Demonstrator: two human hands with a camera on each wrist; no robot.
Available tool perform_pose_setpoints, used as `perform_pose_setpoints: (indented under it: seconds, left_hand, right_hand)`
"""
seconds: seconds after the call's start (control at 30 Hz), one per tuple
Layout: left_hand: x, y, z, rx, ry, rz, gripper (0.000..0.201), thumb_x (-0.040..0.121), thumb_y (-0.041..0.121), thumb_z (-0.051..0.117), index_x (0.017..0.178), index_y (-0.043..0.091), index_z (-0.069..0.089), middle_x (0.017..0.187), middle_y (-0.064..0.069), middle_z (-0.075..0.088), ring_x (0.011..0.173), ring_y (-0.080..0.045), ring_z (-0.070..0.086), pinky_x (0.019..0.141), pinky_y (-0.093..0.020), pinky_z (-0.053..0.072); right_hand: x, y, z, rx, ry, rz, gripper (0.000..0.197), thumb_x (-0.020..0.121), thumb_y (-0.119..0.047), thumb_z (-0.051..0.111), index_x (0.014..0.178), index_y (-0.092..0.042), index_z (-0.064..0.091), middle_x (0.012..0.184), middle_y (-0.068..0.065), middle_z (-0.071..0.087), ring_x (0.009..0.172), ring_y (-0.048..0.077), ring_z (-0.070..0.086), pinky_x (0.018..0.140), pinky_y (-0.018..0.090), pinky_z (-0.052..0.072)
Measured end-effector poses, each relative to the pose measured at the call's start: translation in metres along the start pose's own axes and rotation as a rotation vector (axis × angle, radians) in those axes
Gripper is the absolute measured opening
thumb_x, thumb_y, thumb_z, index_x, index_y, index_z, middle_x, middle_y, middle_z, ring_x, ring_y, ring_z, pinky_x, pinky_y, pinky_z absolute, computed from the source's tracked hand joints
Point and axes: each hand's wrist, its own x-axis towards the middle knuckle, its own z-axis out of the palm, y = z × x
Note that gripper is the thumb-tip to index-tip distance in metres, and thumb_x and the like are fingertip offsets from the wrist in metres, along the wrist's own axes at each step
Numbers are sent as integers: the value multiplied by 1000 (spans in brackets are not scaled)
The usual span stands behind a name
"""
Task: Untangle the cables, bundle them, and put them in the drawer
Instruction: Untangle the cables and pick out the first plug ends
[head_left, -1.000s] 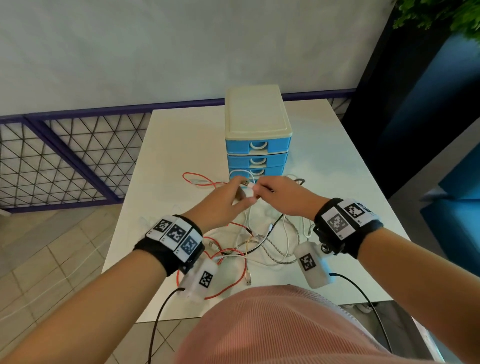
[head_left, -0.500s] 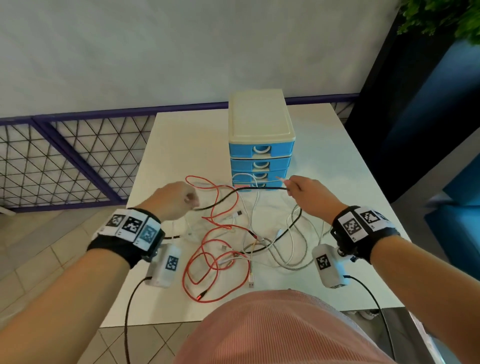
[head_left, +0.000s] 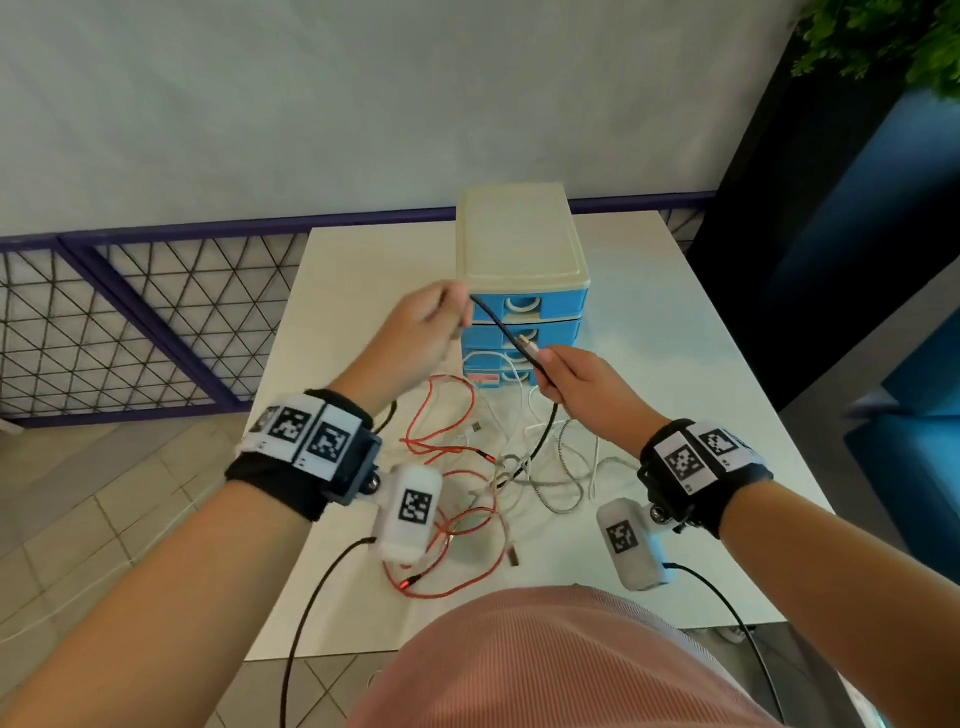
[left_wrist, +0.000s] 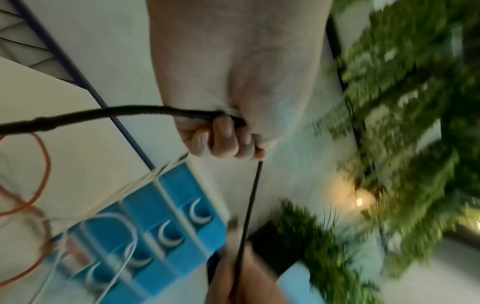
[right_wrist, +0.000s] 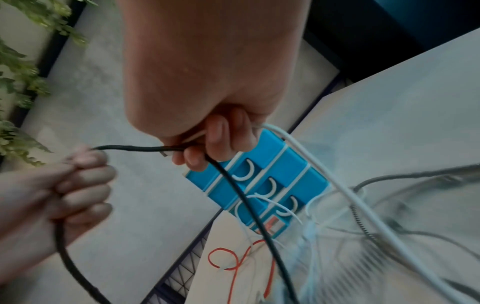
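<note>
A black cable (head_left: 500, 328) runs taut between my two raised hands in front of the drawer unit (head_left: 522, 291). My left hand (head_left: 423, 332) grips one part of the black cable (left_wrist: 145, 112) in a closed fist. My right hand (head_left: 574, 387) pinches the black cable (right_wrist: 137, 148) near its plug, and the rest hangs down to the table. Red cable (head_left: 447, 415), white cable (head_left: 511, 374) and braided grey cable (head_left: 563, 467) lie tangled on the white table (head_left: 675, 364) below my hands. The blue drawers (right_wrist: 262, 185) are all closed.
The cream and blue drawer unit stands at the table's middle back. A purple mesh fence (head_left: 130, 322) runs along the left. A dark blue panel (head_left: 857, 234) and a green plant (head_left: 893, 47) are at the right. Tiled floor (head_left: 104, 519) lies to the left.
Both hands have risen from the table with the black cable. The left hand has moved up and right toward the drawer unit, so the stretch between the hands is shorter and slants.
</note>
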Motion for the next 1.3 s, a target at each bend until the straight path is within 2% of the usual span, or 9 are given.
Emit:
perform_pose_setpoints:
  seconds: [0.5,0.63,0.77,0.9,1.0,1.07,1.13,1.2,1.3]
  left_hand:
    - [-4,29,-62,-662,405,170,34,101,30,33,74,18,49,56,8,35,56,-15,20,50,-22,18]
    - [1,11,-81,18,260,-88,33,94,26,37,69,18,57,60,3,52,57,-16,41,57,-30,37]
    - [-1,-26,-69,875,99,-207,34,91,17,45,124,20,53,127,-7,56,111,-26,55,98,-44,41]
    - [-6,-12,-11,780,74,205,52,92,16,40,143,21,31,150,1,33,140,-15,29,118,-51,10]
    - [-9,-8,30,772,-106,201,53,99,40,31,146,17,22,144,-3,46,137,-15,36,120,-44,7]
    - [-8,-13,44,648,-246,23,59,98,50,29,143,13,24,117,-5,65,123,-22,50,112,-38,24]
    - [-7,-18,46,512,-270,-74,43,99,46,33,122,13,49,86,1,63,98,-25,60,82,-31,42]
    - [-6,-23,41,438,-260,-68,33,100,37,34,91,17,59,76,2,57,83,-23,59,68,-30,41]
    - [-3,-29,28,254,-187,-88,32,102,32,30,81,22,52,71,1,52,66,-16,50,62,-32,40]
  right_hand:
    - [-2,38,2,-152,-55,98,41,105,-35,30,76,-15,51,67,-6,52,55,2,44,61,23,35]
    - [0,32,-6,-205,-42,98,39,104,-36,31,73,-20,47,67,-7,51,61,12,45,65,31,37]
    - [6,12,-14,-361,46,78,37,104,-40,31,78,-19,49,74,-3,59,64,15,52,61,33,39]
    - [8,-8,-9,-574,63,25,32,103,-43,31,83,-22,44,74,1,61,66,25,56,54,32,40]
    - [8,-21,-3,-523,100,13,33,103,-42,33,84,-19,46,69,1,55,63,25,52,55,32,35]
    - [9,-25,-2,-410,140,15,35,103,-39,35,87,-14,52,71,2,57,63,22,52,58,32,36]
    - [9,-29,-7,-232,139,43,31,104,-33,37,89,-12,55,73,1,60,58,14,51,58,30,38]
    - [8,-32,-13,71,152,122,23,105,-26,37,97,-12,53,79,3,65,43,9,49,48,26,40]
    - [8,-32,-26,538,236,244,11,106,-18,33,105,-13,42,87,4,70,42,16,58,41,24,47]
